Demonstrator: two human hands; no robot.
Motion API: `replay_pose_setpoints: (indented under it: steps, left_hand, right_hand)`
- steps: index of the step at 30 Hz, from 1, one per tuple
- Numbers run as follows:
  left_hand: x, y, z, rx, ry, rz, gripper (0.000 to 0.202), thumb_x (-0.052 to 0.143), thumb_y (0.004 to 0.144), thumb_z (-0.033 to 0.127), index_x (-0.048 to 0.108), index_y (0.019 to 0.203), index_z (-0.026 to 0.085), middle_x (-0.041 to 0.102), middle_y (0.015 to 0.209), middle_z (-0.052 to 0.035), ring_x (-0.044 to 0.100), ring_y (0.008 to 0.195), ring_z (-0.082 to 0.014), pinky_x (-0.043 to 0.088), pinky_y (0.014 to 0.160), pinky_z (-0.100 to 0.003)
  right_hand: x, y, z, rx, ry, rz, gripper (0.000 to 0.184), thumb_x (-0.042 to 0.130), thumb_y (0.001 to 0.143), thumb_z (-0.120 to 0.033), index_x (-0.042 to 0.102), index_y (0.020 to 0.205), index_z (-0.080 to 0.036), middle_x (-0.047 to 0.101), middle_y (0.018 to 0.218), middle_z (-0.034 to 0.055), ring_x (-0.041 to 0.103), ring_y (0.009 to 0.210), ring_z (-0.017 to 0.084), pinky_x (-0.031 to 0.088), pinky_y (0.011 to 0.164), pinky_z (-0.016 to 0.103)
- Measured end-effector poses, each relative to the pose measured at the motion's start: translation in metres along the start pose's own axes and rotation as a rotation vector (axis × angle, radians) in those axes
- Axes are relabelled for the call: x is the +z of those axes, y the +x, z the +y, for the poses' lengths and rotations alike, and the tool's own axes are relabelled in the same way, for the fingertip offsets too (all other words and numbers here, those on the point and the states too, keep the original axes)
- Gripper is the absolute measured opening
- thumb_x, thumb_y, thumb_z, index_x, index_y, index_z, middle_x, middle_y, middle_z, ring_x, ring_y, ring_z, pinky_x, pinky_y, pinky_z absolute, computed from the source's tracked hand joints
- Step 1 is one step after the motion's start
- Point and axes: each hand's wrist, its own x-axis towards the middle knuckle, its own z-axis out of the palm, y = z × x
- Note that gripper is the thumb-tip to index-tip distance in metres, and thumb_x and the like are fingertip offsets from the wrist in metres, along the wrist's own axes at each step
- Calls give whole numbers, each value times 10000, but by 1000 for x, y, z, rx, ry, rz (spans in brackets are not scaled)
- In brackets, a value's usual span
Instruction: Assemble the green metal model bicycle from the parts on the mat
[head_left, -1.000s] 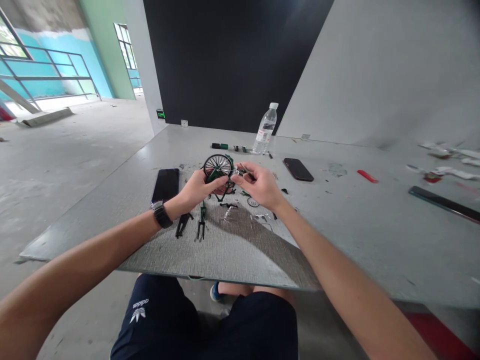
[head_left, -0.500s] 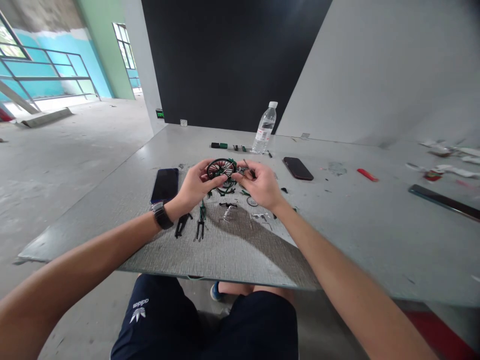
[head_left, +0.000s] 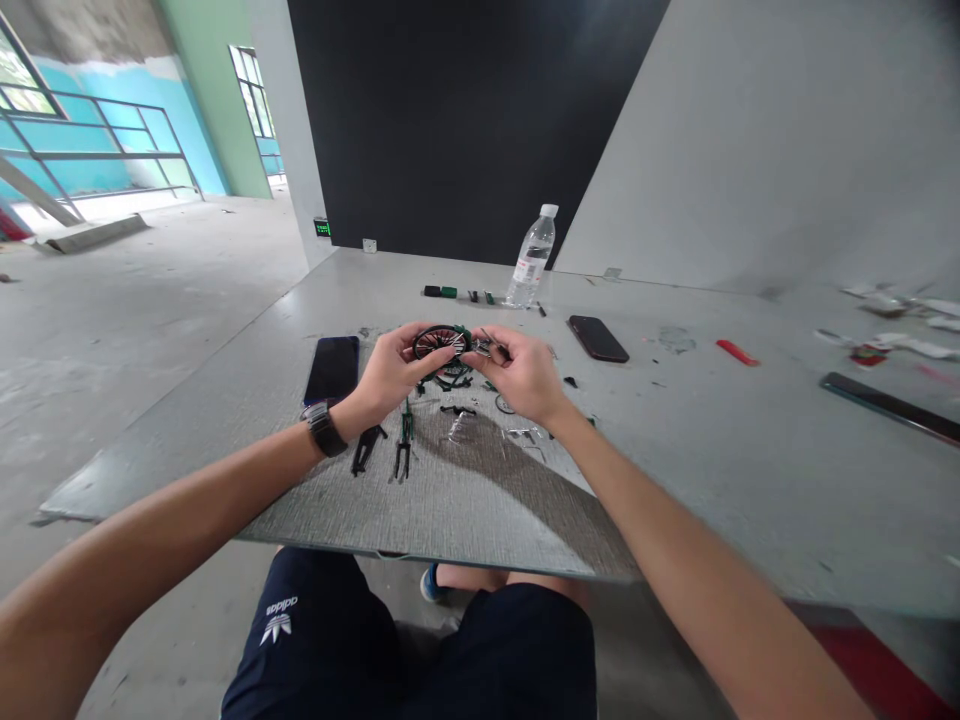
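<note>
My left hand [head_left: 394, 365], with a dark watch on its wrist, pinches a small black-rimmed spoked wheel [head_left: 433, 340] of a model bicycle. Green and black bicycle parts [head_left: 454, 378] show just under the wheel. Close on the right, my right hand [head_left: 525, 372] has thumb and fingers closed on a small metal piece [head_left: 484, 346] beside the wheel; its exact kind is too small to tell. Below the hands lie a green and black fork [head_left: 403, 445], a black frame-like part [head_left: 365, 450], a small black bar [head_left: 457, 410] and a thin ring [head_left: 504, 404].
A dark phone [head_left: 332, 370] lies left of my hands, another phone [head_left: 598, 338] to the right. Behind stands a water bottle [head_left: 532, 258] near green and black cylinders [head_left: 440, 292]. Farther right are a red object [head_left: 737, 352] and a long dark object [head_left: 889, 403].
Both hands keep their hold, and the wheel tilts slightly flatter. The whole view has shifted a few pixels with the head; the parts on the table lie as before.
</note>
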Motion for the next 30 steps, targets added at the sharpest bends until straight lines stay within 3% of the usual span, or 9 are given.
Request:
replay_pose_setpoints:
  steps: [5,11,15,20,30]
  left_hand:
    - [-3,-1,-3,107,116,22,287,783,812,334,729,1039,168,762,1048,-87,711,958,-190,586,888,-352]
    - [-10,-3,-4,491,350,55,218,770,861,285,771,1074,239,688,1174,-93,674,1086,-198,575,968,-391]
    - [-12,-3,-2,658,432,48,233,752,883,267,760,1115,261,685,1168,-78,668,1097,-197,578,960,-399]
    - [-12,-4,-1,724,439,34,234,737,896,244,753,1129,254,688,1133,-78,677,1065,-186,586,924,-372]
    - [-13,-4,2,683,427,18,211,745,892,278,765,1101,261,706,1115,-71,680,1049,-186,586,932,-377]
  right_hand:
    - [-1,-2,-2,-68,-75,9,375,641,935,-549,720,1098,-220,367,577,-66,311,539,120,287,550,302]
    - [-2,-5,0,-166,-151,38,344,576,987,-511,715,1133,-232,440,576,-53,360,527,124,305,561,298]
    - [-1,-6,2,-189,-188,60,329,558,999,-486,706,1137,-225,493,601,-40,398,538,127,323,574,293]
    - [0,-7,3,-224,-201,60,293,553,1008,-450,702,1136,-232,512,605,-40,412,536,123,327,571,285]
    - [-1,-8,2,-197,-224,45,311,539,1007,-472,688,1157,-245,525,614,-30,415,544,135,330,576,296]
